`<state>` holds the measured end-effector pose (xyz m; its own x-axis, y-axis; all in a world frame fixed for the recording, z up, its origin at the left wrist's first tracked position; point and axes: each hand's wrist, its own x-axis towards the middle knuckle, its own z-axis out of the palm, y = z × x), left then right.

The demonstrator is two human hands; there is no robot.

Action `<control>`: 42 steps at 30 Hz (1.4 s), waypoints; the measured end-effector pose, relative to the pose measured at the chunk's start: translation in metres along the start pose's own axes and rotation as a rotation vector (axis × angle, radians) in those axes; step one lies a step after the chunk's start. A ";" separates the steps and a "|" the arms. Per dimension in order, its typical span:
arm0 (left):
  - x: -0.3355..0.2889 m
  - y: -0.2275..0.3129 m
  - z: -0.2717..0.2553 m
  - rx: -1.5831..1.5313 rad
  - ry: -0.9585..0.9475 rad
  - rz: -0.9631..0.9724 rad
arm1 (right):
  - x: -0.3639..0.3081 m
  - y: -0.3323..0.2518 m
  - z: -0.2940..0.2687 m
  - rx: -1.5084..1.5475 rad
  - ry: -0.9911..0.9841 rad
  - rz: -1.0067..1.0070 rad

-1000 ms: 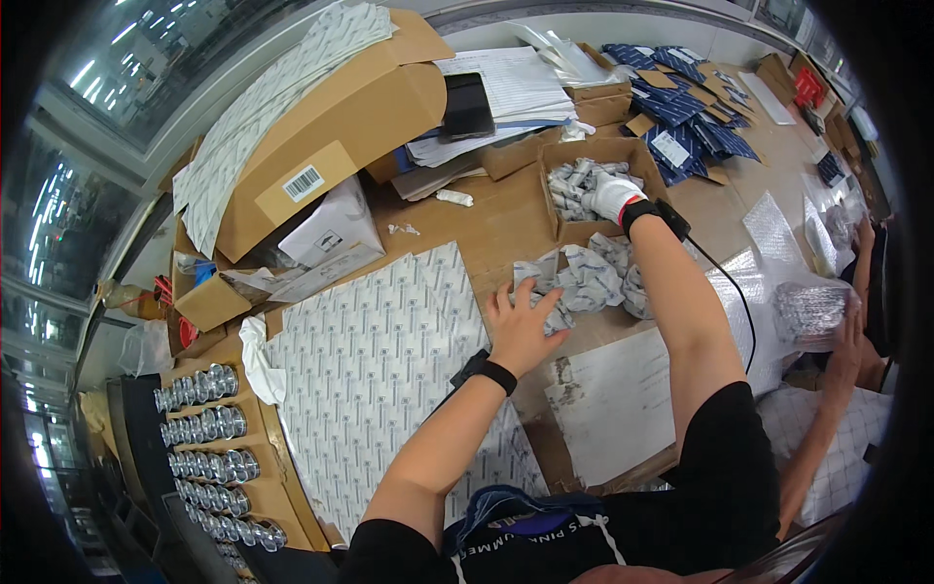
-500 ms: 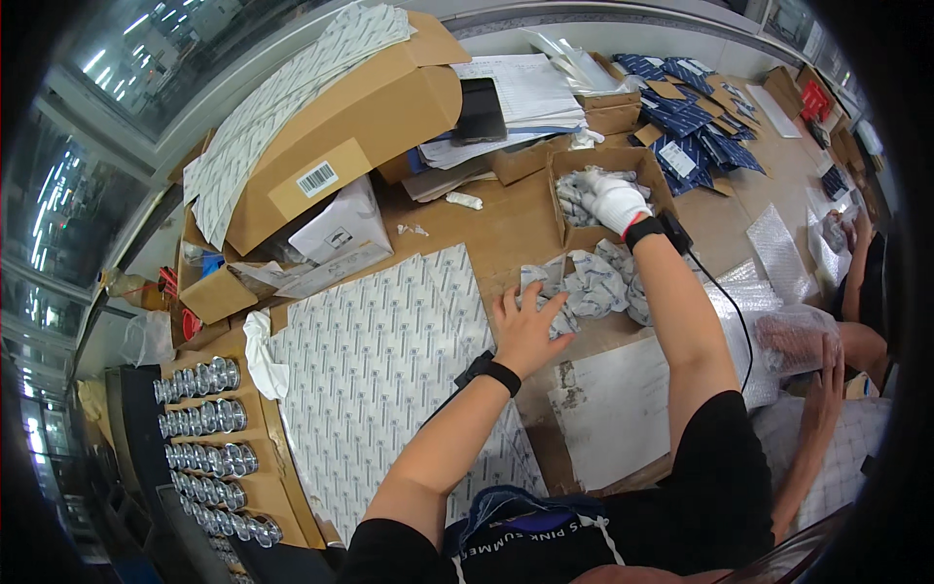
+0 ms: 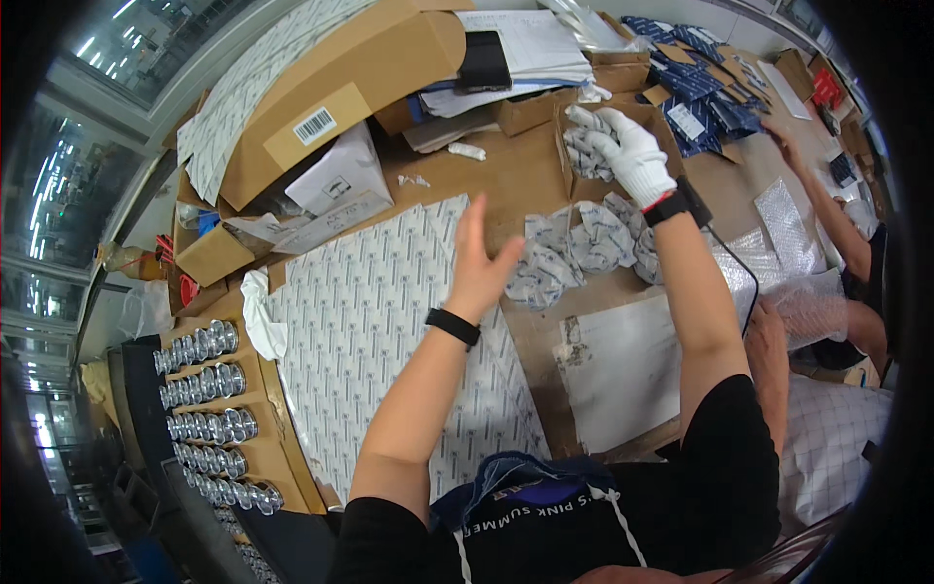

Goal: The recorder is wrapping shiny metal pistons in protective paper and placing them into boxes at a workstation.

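My bare left hand (image 3: 479,261) hovers over the right edge of a stack of printed white paper sheets (image 3: 379,321). Its fingers are apart and it holds nothing. Beside it, to the right, lie crumpled bundles of the same paper (image 3: 601,237). My right hand (image 3: 634,161), in a white glove, is over a small cardboard box (image 3: 566,180) at the back. Its fingers look spread, curved above paper-wrapped pieces (image 3: 587,156) in the box; I see nothing clearly gripped. What the wrappings contain is hidden.
Shiny metal ring-shaped parts (image 3: 209,384) stand in rows at the left. A large cardboard box (image 3: 360,107) and papers (image 3: 535,49) fill the back. Blue packages (image 3: 691,78) lie back right. At the right, a co-worker's arms (image 3: 827,224) are near bubble wrap (image 3: 817,311).
My left hand has lifted off the crumpled paper and moved left. My right hand has drawn up a little in the box. The co-worker's arm now reaches toward the blue packages.
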<state>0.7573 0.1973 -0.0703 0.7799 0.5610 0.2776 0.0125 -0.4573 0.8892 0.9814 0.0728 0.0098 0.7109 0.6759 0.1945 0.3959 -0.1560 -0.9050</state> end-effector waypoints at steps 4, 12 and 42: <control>0.004 0.033 -0.016 -0.181 -0.011 -0.065 | -0.044 -0.029 0.009 -0.475 -0.284 -0.375; -0.042 -0.001 0.008 0.276 -0.387 0.026 | -0.098 -0.004 0.021 -0.090 -0.201 0.197; -0.052 -0.002 0.036 0.531 -0.329 0.253 | -0.143 0.065 -0.034 -1.225 0.225 0.002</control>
<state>0.7389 0.1440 -0.0999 0.9483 0.1904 0.2538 0.0442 -0.8714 0.4885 0.9255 -0.0588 -0.0636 0.7482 0.5553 0.3630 0.5899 -0.8073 0.0191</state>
